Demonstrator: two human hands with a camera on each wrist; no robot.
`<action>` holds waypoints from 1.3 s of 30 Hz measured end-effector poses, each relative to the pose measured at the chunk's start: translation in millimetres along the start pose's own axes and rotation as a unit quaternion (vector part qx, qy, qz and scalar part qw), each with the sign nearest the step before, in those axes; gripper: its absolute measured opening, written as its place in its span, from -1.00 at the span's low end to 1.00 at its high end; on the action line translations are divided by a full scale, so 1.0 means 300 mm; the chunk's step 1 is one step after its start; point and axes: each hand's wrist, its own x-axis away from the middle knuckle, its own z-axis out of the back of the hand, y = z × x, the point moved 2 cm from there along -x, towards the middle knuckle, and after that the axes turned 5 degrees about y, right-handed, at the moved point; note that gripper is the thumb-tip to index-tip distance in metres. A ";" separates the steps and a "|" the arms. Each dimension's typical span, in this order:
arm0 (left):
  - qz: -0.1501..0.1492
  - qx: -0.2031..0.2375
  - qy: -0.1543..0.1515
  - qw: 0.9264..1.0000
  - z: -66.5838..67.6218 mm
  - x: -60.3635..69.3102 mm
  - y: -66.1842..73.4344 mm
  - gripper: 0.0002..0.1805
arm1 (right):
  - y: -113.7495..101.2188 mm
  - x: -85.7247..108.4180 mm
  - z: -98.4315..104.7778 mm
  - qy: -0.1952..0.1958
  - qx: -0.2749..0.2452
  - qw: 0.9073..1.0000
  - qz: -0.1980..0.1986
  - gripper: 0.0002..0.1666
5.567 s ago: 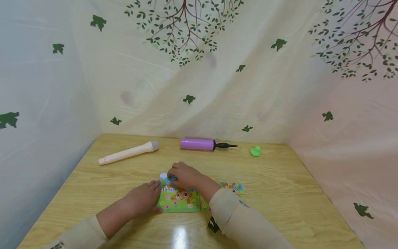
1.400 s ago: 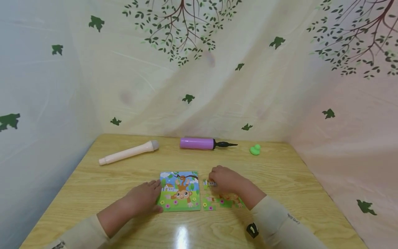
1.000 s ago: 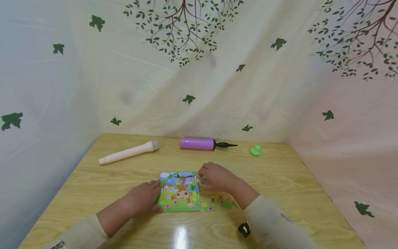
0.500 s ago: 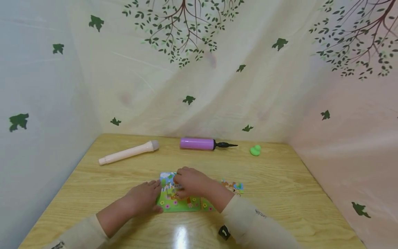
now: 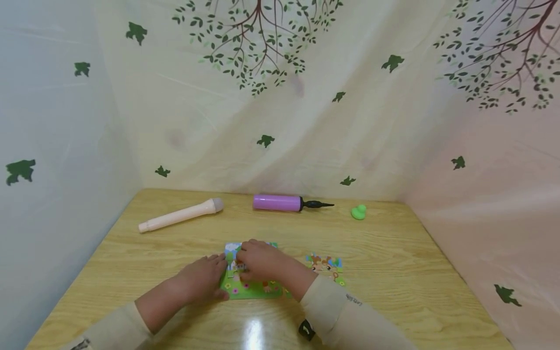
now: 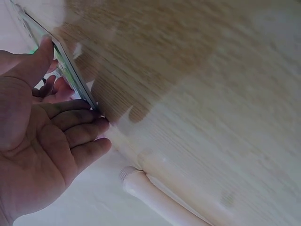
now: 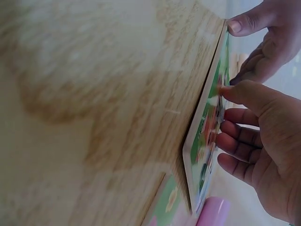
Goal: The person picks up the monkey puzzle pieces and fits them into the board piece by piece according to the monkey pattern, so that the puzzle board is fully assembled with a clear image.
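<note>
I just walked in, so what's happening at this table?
A person is working on a colorful picture puzzle. The left hand rests against its left edge, while the right hand is over it, apparently pinching a small piece. More pieces, showing a monkey's face, lie to the right. A toy microphone, purple pump and green duck lie farther back, untouched.

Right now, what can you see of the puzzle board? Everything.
The puzzle board is a thin, squarish panel, face up and flat on the table; pale edges suggest wood or card. Its print shows green grass with flowers below, blue sky above. The left hand touches its left edge with thumb and fingers. The right hand hides much of the middle, its thumb seemingly touching the print.
</note>
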 end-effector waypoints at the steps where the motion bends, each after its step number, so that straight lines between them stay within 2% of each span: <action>1: 0.000 0.003 0.000 1.000 -0.003 0.002 0.003 -0.04 | -0.002 0.003 -0.001 0.001 0.003 1.000 0.000 -0.61; 9: 0.011 0.021 0.001 1.000 -0.010 0.014 0.031 -0.03 | -0.016 0.022 -0.005 0.010 0.021 1.000 0.006 -0.62; 16: 0.000 -0.009 -0.010 1.000 0.002 0.024 0.054 -0.03 | -0.024 0.026 -0.013 0.021 0.021 1.000 -0.002 -0.65; 26: 0.007 -0.030 -0.011 0.999 -0.006 0.022 0.070 -0.04 | -0.023 0.045 -0.011 0.019 0.000 1.000 -0.002 -0.70; 29: 0.008 -0.035 -0.012 0.999 -0.008 0.018 0.070 -0.05 | -0.016 0.059 -0.009 0.015 0.014 1.000 0.016 -0.62; 35: 0.013 -0.047 -0.021 0.999 -0.001 0.014 0.075 -0.07 | -0.020 0.096 -0.004 -0.004 0.077 0.996 0.046 -0.50; 39: 0.015 -0.048 -0.022 0.998 0.002 0.015 0.073 -0.08 | -0.017 0.097 -0.011 -0.001 0.066 0.997 0.043 -0.47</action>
